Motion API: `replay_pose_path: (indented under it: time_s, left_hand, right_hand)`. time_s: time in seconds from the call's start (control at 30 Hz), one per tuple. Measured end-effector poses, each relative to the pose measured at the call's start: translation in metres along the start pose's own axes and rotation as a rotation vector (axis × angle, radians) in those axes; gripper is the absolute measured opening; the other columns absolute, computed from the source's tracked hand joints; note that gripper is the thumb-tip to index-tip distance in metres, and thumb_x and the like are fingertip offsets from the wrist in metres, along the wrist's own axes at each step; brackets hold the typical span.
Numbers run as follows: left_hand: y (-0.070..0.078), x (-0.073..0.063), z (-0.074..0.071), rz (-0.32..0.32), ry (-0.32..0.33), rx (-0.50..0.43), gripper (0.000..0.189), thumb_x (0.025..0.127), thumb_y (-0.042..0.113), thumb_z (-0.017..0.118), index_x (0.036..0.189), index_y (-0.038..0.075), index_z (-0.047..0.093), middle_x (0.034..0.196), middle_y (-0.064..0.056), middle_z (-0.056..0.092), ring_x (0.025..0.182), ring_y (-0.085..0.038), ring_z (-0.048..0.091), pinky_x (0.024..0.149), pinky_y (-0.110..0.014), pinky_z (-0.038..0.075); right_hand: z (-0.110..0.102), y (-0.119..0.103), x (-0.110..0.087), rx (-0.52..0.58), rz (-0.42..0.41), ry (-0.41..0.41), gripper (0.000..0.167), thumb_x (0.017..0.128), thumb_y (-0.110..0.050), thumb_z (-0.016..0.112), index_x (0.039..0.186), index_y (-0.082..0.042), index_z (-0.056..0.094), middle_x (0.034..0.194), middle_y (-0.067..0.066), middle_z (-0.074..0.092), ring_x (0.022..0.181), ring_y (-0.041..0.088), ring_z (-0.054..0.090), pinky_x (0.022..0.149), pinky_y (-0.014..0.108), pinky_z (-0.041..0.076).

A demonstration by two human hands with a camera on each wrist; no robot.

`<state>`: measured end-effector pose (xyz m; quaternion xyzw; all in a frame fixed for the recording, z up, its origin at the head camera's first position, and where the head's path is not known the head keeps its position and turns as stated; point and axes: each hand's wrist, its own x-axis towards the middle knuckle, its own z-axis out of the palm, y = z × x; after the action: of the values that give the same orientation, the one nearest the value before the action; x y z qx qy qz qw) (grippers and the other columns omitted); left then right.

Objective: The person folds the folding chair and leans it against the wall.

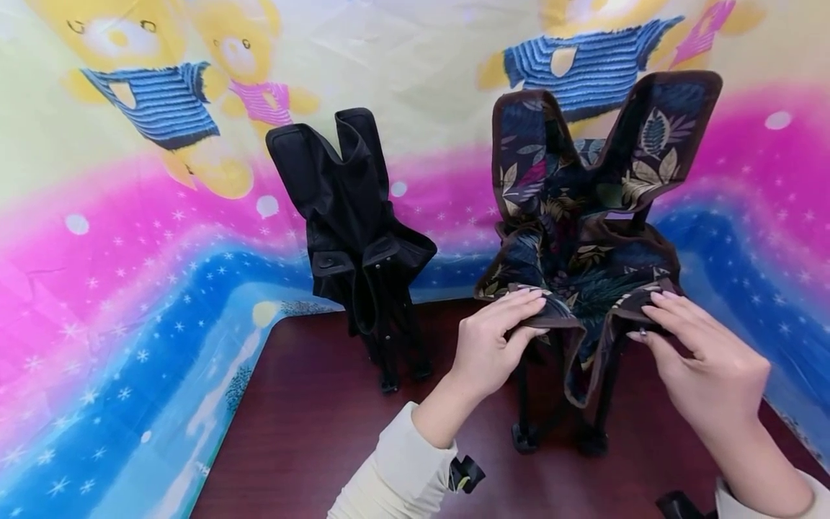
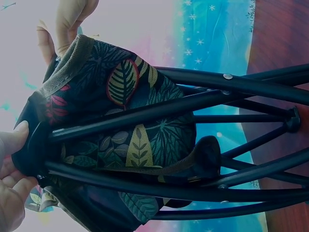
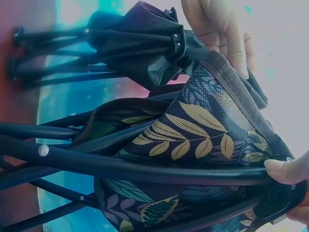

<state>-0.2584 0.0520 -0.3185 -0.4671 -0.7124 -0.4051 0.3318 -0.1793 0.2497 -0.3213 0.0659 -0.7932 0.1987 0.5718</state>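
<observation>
A leaf-patterned folding chair [image 1: 551, 245] with brown edging stands partly folded on the table, its seat sagging between the front corners. My left hand [image 1: 489, 342] pinches the left front corner of the seat, thumb below and fingers on top. On the right front corner, my right hand [image 1: 713, 367] has the same kind of pinch. Both wrist views show the fabric seat [image 2: 135, 145] over crossed dark metal tubes [image 3: 120, 164]. In the right wrist view, the thumb [image 3: 282, 171] of my right hand presses at the corner fitting where the tubes meet.
A smaller black folding chair [image 1: 350, 194] stands folded to the left. Beneath both chairs is a dark red wooden table [image 1: 292, 432]. A cloth backdrop [image 1: 214, 238] with printed bears hangs behind. Dark devices [image 1: 465, 474] are strapped at the wrists.
</observation>
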Motion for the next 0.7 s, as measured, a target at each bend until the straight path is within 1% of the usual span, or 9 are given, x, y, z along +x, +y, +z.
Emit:
replay_pose_path:
  time_s: [0.1,0.23,0.33,0.37,0.47,0.57,0.7]
  left_hand:
    - [0.0,0.001,0.0,-0.004,0.004,-0.011,0.027,0.075,0.011,0.066,0.101,0.003,0.065,0.106,-0.006,0.06,0.106,-0.008,0.049,0.09,-0.018,0.034]
    - [-0.001,0.001,-0.001,-0.013,0.005,-0.024,0.028,0.075,0.011,0.066,0.101,0.003,0.065,0.106,-0.006,0.06,0.106,-0.008,0.049,0.09,-0.018,0.034]
    - [0.0,0.001,-0.001,-0.017,0.007,-0.03,0.028,0.075,0.011,0.066,0.101,0.003,0.065,0.106,-0.007,0.06,0.106,-0.008,0.049,0.09,-0.018,0.034]
    - [0.0,0.002,-0.001,-0.017,0.008,-0.03,0.028,0.075,0.011,0.066,0.101,0.003,0.065,0.106,-0.007,0.06,0.107,-0.008,0.049,0.09,-0.018,0.035]
    - [0.0,0.002,-0.001,-0.015,0.01,-0.031,0.028,0.074,0.011,0.067,0.101,0.002,0.065,0.106,-0.007,0.06,0.106,-0.009,0.049,0.09,-0.019,0.035]
    - [0.0,0.003,-0.002,-0.016,0.014,-0.029,0.029,0.074,0.011,0.067,0.101,0.002,0.065,0.105,-0.007,0.06,0.106,-0.009,0.05,0.09,-0.019,0.035]
    - [0.0,0.003,-0.003,-0.021,0.021,-0.038,0.029,0.074,0.011,0.067,0.101,0.002,0.065,0.105,-0.008,0.06,0.106,-0.009,0.05,0.091,-0.02,0.035]
  right_hand:
    - [0.001,-0.001,0.001,0.007,0.001,0.012,0.051,0.083,-0.045,0.049,0.089,0.002,0.068,0.098,0.015,0.061,0.103,0.004,0.049,0.071,-0.003,0.027]
    - [0.003,-0.004,0.003,0.03,0.014,0.022,0.047,0.083,-0.042,0.049,0.089,0.001,0.068,0.098,0.014,0.062,0.103,0.006,0.051,0.068,-0.002,0.028]
    - [0.004,-0.006,0.003,0.045,0.019,0.019,0.047,0.083,-0.042,0.05,0.09,0.001,0.068,0.098,0.014,0.061,0.102,0.009,0.051,0.077,0.0,0.029]
    - [0.004,-0.006,0.003,0.045,0.017,0.019,0.047,0.083,-0.042,0.05,0.091,0.001,0.068,0.098,0.014,0.061,0.102,0.01,0.052,0.078,0.001,0.03]
    - [0.006,-0.008,0.004,0.061,0.005,0.034,0.047,0.083,-0.043,0.052,0.089,0.0,0.068,0.096,0.015,0.062,0.1,0.012,0.054,0.085,0.008,0.033]
    - [0.009,-0.009,0.005,0.083,-0.017,0.056,0.046,0.082,-0.042,0.053,0.086,0.001,0.069,0.094,0.015,0.063,0.098,0.015,0.055,0.088,0.014,0.035]
    - [0.012,-0.01,0.005,0.107,-0.037,0.064,0.045,0.082,-0.041,0.054,0.085,0.001,0.069,0.092,0.014,0.063,0.096,0.016,0.056,0.088,0.016,0.036]
